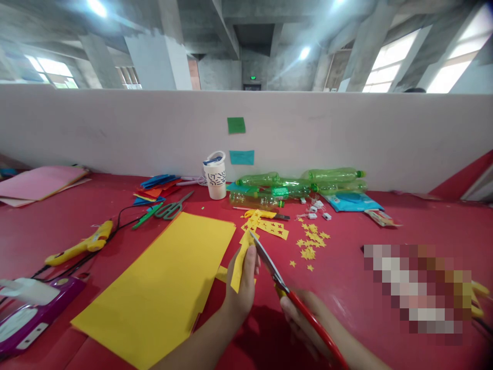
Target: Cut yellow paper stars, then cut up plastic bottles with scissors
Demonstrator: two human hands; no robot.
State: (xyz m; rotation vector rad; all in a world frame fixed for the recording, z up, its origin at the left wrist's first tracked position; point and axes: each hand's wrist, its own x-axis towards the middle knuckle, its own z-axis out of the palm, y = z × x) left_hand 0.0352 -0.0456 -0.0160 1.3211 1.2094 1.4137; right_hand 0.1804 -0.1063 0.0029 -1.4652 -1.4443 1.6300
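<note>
Between the thumb and fingers of my left hand (243, 280) is a narrow yellow paper strip (241, 264), held upright. My right hand (302, 311) grips red-handled scissors (269, 259), whose blade tips reach the strip's upper end. I cannot tell whether the blades touch the paper. Just beyond lie yellow strips with star-shaped holes (273, 227) and a yellow-handled tool with a dark blade (282, 217). Loose yellow paper stars (314, 237) are scattered to the right. A large stack of yellow paper (162, 288) lies left of my left hand.
Green plastic bottles (292, 187), a white cup (215, 180) and a blue packet (354, 201) stand or lie near the partition (154, 128). Leftward are green-handled scissors (169, 209), a yellow glue gun (84, 244) with its cord and a purple power strip (42, 313). A pixelated patch covers something at right.
</note>
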